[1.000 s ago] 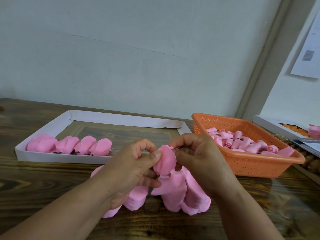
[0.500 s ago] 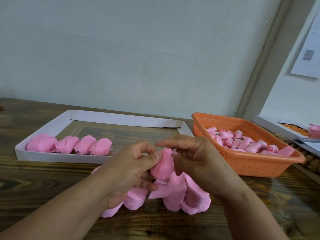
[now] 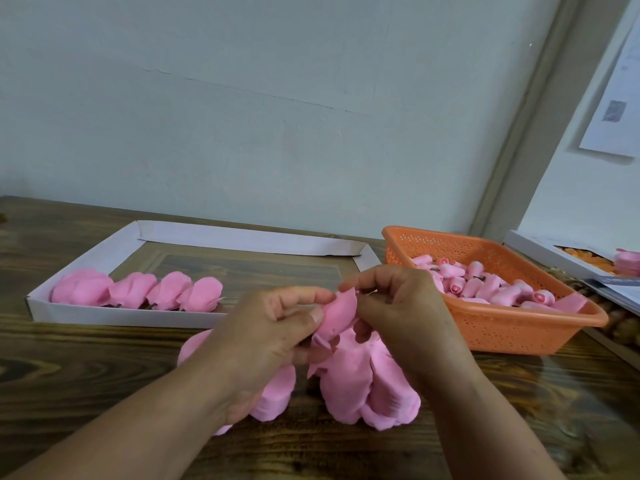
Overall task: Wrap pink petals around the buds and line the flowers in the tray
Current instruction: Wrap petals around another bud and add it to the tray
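Left hand (image 3: 277,327) and right hand (image 3: 398,306) both in closed grip on pink flower (image 3: 337,315), above loose petals (image 3: 360,386) on table (image 3: 69,368).

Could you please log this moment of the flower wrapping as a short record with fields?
surface: wooden table
left hand: pinches the flower in progress
right hand: pinches the top edge of the same flower
loose petals: pink heap on the table under both hands
tray: white, shallow, at left; four finished flowers in a row along its near wall
basket: orange, at right; holds pink buds
stage: wrapping, flower not yet in the tray
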Tool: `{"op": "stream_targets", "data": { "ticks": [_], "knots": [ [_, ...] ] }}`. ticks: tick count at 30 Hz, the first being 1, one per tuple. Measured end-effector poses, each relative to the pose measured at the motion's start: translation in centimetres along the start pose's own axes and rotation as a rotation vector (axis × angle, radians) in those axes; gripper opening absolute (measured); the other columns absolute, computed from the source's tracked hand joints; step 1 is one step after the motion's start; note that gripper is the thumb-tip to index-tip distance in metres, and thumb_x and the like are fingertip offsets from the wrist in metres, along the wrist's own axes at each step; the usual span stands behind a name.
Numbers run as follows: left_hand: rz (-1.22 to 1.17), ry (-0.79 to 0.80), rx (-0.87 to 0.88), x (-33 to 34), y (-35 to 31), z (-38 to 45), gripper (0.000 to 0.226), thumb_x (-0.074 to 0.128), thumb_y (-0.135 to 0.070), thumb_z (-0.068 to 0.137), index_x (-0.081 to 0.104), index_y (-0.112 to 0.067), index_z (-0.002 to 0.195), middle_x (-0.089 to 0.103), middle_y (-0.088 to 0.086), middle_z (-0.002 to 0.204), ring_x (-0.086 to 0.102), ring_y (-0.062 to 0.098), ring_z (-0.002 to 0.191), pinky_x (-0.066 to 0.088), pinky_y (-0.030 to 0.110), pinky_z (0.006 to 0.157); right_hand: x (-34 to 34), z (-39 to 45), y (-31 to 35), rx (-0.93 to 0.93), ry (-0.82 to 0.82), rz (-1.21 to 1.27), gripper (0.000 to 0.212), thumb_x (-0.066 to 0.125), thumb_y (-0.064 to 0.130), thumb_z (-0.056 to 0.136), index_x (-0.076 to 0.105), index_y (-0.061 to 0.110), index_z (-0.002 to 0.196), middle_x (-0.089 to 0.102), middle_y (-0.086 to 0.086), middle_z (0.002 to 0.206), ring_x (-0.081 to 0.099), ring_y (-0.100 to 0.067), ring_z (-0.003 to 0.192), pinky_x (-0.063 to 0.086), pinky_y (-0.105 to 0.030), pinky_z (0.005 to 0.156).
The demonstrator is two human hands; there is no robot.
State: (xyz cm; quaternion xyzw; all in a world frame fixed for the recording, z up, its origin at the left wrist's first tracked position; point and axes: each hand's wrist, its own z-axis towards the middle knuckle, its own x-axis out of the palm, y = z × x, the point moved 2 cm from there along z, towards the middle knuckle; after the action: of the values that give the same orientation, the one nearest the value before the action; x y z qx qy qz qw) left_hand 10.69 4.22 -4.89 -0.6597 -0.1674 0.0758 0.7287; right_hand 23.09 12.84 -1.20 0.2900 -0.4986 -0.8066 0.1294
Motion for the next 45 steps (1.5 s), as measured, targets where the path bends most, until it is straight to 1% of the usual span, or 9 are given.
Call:
{"op": "stream_targets", "data": {
  "ticks": [4, 8, 13, 21, 29, 32, 35, 39, 45],
  "knots": [
    [-0.083, 0.008, -0.019, 0.0, 0.0, 0.1, 0.025, 0.055, -0.004, 0.090, 0.069, -0.013, 0.108, 0.075, 0.012, 0.095, 0.073, 0.025, 0.085, 0.057, 0.024, 0.065, -0.4, 0.0, 0.0, -0.002, 0.059, 0.059, 0.027, 0.052, -0.011, 0.080, 0.070, 0.009, 0.082, 0.064, -0.004, 0.053, 0.058, -0.011, 0.048, 0.046, -0.017, 0.049],
    [-0.165, 0.072, -0.036, 0.3, -0.1, -0.1, 0.030, 0.053, -0.006, 0.089, 0.066, -0.008, 0.116, 0.074, 0.016, 0.099, 0.071, 0.021, 0.080, 0.056, 0.023, 0.064, -0.8, 0.1, -0.1, 0.016, 0.147, 0.128, 0.026, 0.060, -0.012, 0.072, 0.071, 0.007, 0.086, 0.065, -0.008, 0.057, 0.059, -0.014, 0.051, 0.049, -0.020, 0.055],
    [-0.165, 0.106, -0.041, 0.5, 0.1, 0.0, 0.030, 0.053, -0.007, 0.087, 0.067, -0.008, 0.114, 0.073, 0.014, 0.102, 0.071, 0.020, 0.084, 0.059, 0.026, 0.071, -0.7, 0.1, -0.2, 0.016, 0.111, 0.114, 0.024, 0.059, -0.014, 0.077, 0.070, 0.007, 0.080, 0.063, -0.006, 0.052, 0.056, -0.013, 0.046, 0.046, -0.019, 0.050],
    [-0.128, 0.078, -0.089, 0.2, 0.3, 0.0, 0.042, 0.061, -0.019, 0.072, 0.069, -0.011, 0.112, 0.075, 0.012, 0.098, 0.072, 0.021, 0.083, 0.056, 0.024, 0.064, -0.3, -0.1, 0.2, 0.030, 0.118, 0.016, 0.019, 0.059, -0.009, 0.080, 0.067, 0.008, 0.080, 0.061, -0.001, 0.048, 0.055, -0.008, 0.044, 0.045, -0.017, 0.047],
    [-0.099, 0.177, -0.148, 0.4, -0.1, -0.3, 0.022, 0.059, -0.020, 0.080, 0.078, -0.010, 0.083, 0.073, 0.013, 0.087, 0.069, 0.020, 0.078, 0.058, 0.025, 0.066, 0.1, -0.1, 1.0, 0.014, 0.176, -0.062, 0.017, 0.062, -0.004, 0.081, 0.067, 0.012, 0.075, 0.060, 0.000, 0.047, 0.055, -0.008, 0.042, 0.047, -0.019, 0.047],
    [-0.089, 0.188, -0.187, 0.4, -0.2, -0.4, 0.023, 0.056, -0.015, 0.088, 0.075, -0.004, 0.093, 0.072, 0.015, 0.087, 0.066, 0.021, 0.076, 0.057, 0.024, 0.062, 0.0, -0.1, 0.7, 0.036, 0.169, -0.063, 0.015, 0.062, -0.004, 0.080, 0.068, 0.009, 0.076, 0.060, 0.000, 0.046, 0.055, -0.010, 0.042, 0.046, -0.019, 0.047],
    [-0.095, 0.192, -0.225, 0.3, -0.4, -0.4, 0.022, 0.057, -0.013, 0.087, 0.074, -0.003, 0.097, 0.072, 0.012, 0.083, 0.065, 0.013, 0.065, 0.051, 0.019, 0.054, 0.1, -0.1, 0.5, 0.034, 0.177, -0.066, 0.012, 0.062, -0.003, 0.080, 0.069, 0.008, 0.079, 0.061, -0.001, 0.048, 0.057, -0.010, 0.043, 0.046, -0.019, 0.047],
    [-0.098, 0.208, -0.237, 0.1, -0.5, -0.4, 0.022, 0.060, -0.016, 0.082, 0.073, -0.005, 0.097, 0.068, 0.003, 0.072, 0.058, 0.005, 0.051, 0.044, 0.015, 0.046, 0.0, -0.2, 0.6, 0.050, 0.162, 0.021, 0.014, 0.063, -0.005, 0.078, 0.070, 0.007, 0.075, 0.063, -0.006, 0.053, 0.056, -0.013, 0.044, 0.046, -0.020, 0.047],
    [-0.281, 0.195, -0.274, 0.2, -0.5, -0.3, 0.019, 0.061, -0.015, 0.074, 0.078, -0.006, 0.076, 0.066, 0.006, 0.068, 0.059, 0.007, 0.052, 0.045, 0.014, 0.042, -0.1, 0.2, 0.2, 0.087, 0.144, 0.348, 0.019, 0.060, -0.008, 0.080, 0.071, 0.005, 0.073, 0.059, -0.010, 0.051, 0.051, -0.014, 0.041, 0.043, -0.019, 0.042]
  ]
}}
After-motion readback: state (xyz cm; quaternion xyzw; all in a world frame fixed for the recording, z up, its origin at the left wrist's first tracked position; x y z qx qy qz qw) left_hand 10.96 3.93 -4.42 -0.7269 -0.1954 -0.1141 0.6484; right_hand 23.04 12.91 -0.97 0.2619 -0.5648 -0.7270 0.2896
